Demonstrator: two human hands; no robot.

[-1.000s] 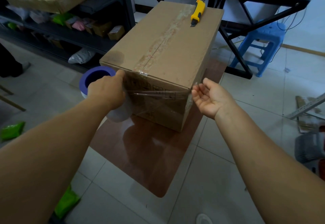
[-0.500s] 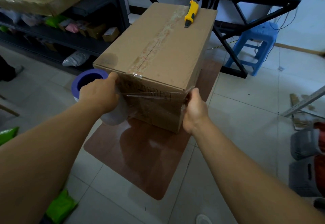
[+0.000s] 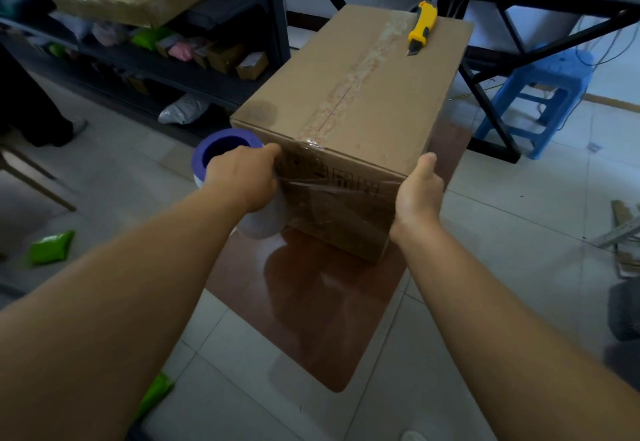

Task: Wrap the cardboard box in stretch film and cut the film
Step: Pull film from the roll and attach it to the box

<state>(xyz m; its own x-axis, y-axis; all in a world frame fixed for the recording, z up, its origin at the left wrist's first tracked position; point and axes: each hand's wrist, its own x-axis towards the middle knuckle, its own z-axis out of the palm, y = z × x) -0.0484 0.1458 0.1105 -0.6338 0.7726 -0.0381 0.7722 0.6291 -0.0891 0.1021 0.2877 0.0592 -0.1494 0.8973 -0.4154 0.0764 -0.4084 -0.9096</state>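
Head view: cardboard box point(image 3: 349, 108) sits on a brown bench point(image 3: 311, 302). Left hand point(image 3: 242, 181) grip wrapped round the stretch film roll point(image 3: 225, 150) at the box's near-left corner. Film point(image 3: 332, 198) spans the near face. Right hand point(image 3: 419, 191) presses the near-right corner, thumb up; finger grip hidden. Yellow utility knife point(image 3: 420, 27) lies on top.

Brown cardboard box point(image 3: 349, 94) w/ clear film point(image 3: 332, 198), purple-cored roll point(image 3: 225, 150), yellow/black cutter point(image 3: 420, 27), blue stool point(image 3: 540, 94).
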